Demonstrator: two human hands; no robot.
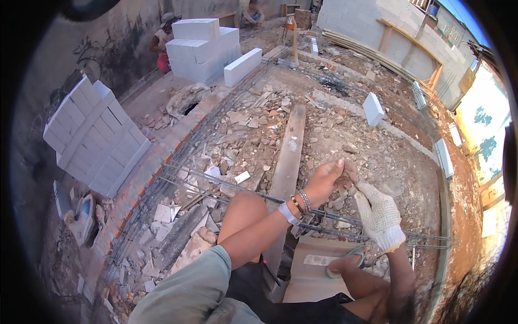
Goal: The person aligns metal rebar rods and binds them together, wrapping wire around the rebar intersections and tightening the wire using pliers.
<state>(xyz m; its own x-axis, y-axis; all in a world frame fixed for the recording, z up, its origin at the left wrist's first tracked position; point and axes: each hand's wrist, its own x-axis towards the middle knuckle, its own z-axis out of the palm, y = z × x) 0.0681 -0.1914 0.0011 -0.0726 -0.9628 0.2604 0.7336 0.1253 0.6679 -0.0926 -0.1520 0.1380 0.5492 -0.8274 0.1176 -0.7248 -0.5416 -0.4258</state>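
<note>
My bare left hand point(328, 181), with bracelets and a pale band at the wrist, is raised over the rubble with its fingers curled. Close to its right is my right hand point(377, 213) in a white knitted glove, its fingers pointing toward the left one. Whether anything thin lies between the fingertips is too small to tell. Below both hands, long steel bars point(345, 220) run across in front of my knees. A wooden plank point(288, 151) stretches away over the rubble.
Stacks of pale blocks point(100, 135) stand at the left and at the back point(202, 51). Single blocks point(373, 109) stand along the footings. Two people are at the back. A sheet of cardboard point(313, 264) lies under my sandalled foot. Broken rubble covers the ground.
</note>
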